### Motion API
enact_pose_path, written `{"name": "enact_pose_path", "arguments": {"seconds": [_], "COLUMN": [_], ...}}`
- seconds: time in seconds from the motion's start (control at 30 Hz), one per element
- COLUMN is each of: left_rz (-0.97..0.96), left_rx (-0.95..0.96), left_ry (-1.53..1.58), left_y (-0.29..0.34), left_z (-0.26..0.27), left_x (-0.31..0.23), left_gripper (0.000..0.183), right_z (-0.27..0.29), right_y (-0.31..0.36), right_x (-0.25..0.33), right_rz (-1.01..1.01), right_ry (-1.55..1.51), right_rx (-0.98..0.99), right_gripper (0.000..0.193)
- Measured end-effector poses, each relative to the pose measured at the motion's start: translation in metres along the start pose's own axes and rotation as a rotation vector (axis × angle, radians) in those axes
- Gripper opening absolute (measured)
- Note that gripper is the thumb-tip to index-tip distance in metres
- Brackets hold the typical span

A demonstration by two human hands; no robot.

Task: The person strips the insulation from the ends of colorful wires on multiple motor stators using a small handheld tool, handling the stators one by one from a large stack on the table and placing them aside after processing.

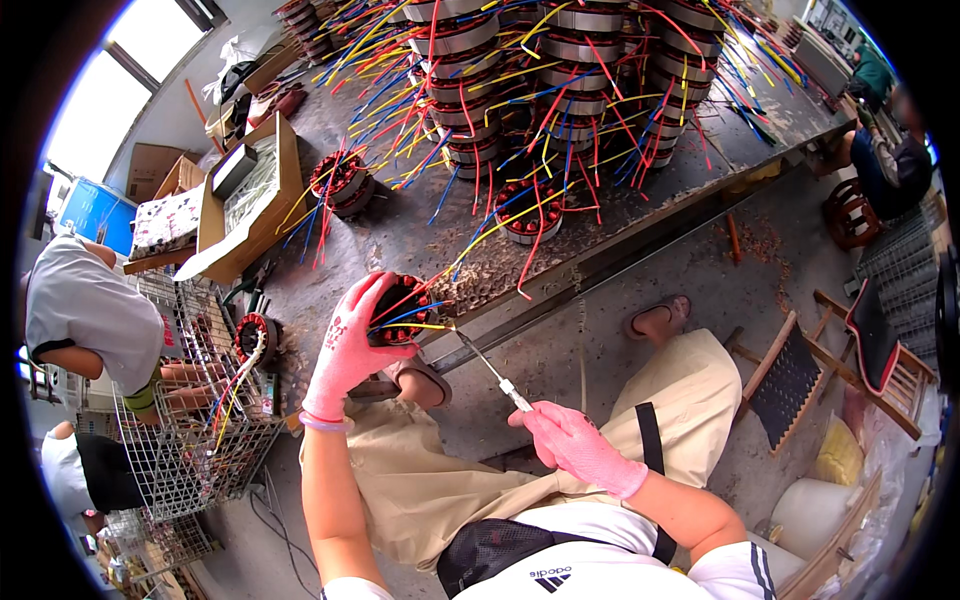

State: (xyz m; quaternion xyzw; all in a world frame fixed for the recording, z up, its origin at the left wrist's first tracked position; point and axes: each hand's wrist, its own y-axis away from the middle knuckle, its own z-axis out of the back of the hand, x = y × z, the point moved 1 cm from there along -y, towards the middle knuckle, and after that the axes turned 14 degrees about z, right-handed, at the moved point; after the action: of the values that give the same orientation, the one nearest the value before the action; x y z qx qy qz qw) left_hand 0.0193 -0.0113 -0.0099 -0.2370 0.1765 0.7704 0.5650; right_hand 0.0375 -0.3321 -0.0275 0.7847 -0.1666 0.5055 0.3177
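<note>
At the near edge of the workbench [300,300], my left hand [347,345], in a pink glove, is wrapped round a motor stator [408,300] with dark red windings. Blue, yellow and red lead wires stick out of it to the right. My right hand [580,448], also gloved in pink, is closed round the handle of a slim tool [490,370] with a long thin metal shaft. Its tip is close to the end of a yellow wire; whether they touch I cannot tell. Two more stators, one round stator [528,212] and another [342,184], sit farther back on the bench.
Tall stacks of stators [465,75] with spreading wires fill the back of the bench. At left are an open box [255,195], a wire cage [190,400] and people. A wooden stool [785,385] stands on the right; another person [890,160] sits farther off.
</note>
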Motion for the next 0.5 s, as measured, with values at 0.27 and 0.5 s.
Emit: {"name": "enact_pose_path", "arguments": {"seconds": [0.27,0.5], "left_rz": [-0.012,-0.017], "left_rx": [-0.027,-0.022], "left_ry": [-0.025,-0.008], "left_y": [0.0003,-0.0001], "left_z": [-0.0009,-0.0005], "left_x": [-0.0008,-0.0033], "left_gripper": [0.096,0.096], "right_z": [0.0000,0.0015], "right_y": [-0.0003,-0.0003], "right_x": [0.0022,-0.0032], "right_rz": [0.005,0.023], "right_ry": [0.019,0.017], "right_rx": [0.005,0.007], "right_gripper": [0.032,0.031]}}
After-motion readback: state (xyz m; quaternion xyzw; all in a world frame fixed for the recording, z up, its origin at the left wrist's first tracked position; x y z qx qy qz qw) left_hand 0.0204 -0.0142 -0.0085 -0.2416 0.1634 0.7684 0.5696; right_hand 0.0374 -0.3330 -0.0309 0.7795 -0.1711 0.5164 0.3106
